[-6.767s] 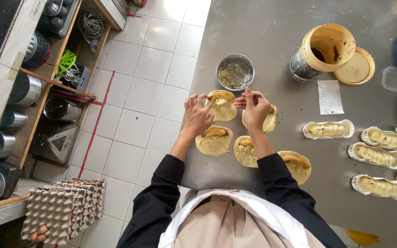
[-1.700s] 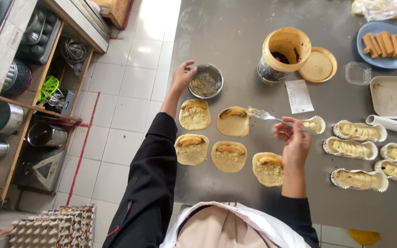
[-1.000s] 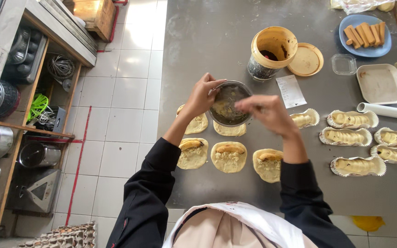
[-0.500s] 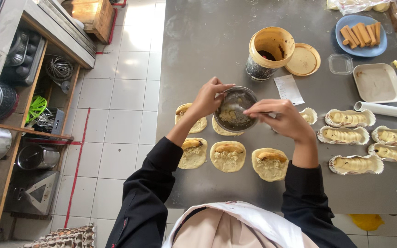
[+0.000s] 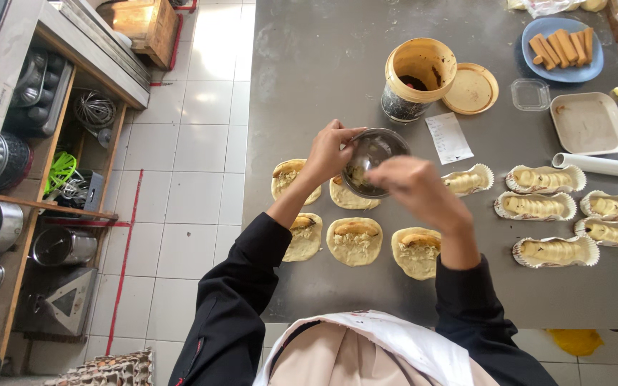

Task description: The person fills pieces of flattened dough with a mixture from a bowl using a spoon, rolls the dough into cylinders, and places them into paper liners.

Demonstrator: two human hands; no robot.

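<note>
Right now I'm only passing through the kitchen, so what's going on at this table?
A person holds a small metal bowl in the left hand above the steel table, with the blurred right hand at the bowl. Below lie five dough rounds with filling. To the right sit filled pastries in paper cups. An open tub stands behind with its lid beside it.
</note>
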